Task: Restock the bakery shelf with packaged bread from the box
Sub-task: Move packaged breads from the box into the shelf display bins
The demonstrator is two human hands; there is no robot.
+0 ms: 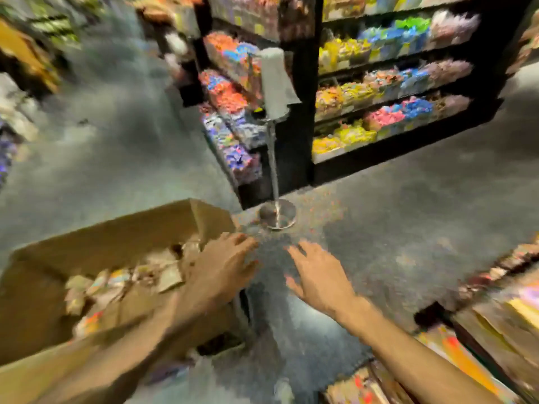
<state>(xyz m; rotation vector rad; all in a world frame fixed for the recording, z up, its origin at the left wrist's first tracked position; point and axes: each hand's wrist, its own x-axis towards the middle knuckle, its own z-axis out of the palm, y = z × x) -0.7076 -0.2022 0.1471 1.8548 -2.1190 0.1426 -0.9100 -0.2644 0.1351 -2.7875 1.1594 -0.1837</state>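
Head view, heavily blurred: both grips are seen spread and empty, the left hand (224, 266) over the right edge of the cardboard box (122, 228), the right hand (318, 275) beside it. Packaged bread (116, 282) lies in the box, labels unreadable; shelves (303, 126) beyond are smeared.

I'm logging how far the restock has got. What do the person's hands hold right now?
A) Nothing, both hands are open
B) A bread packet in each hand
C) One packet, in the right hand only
A: the left hand and the right hand both reach forward with fingers spread and no packet in them. The packets lie in the cardboard box.
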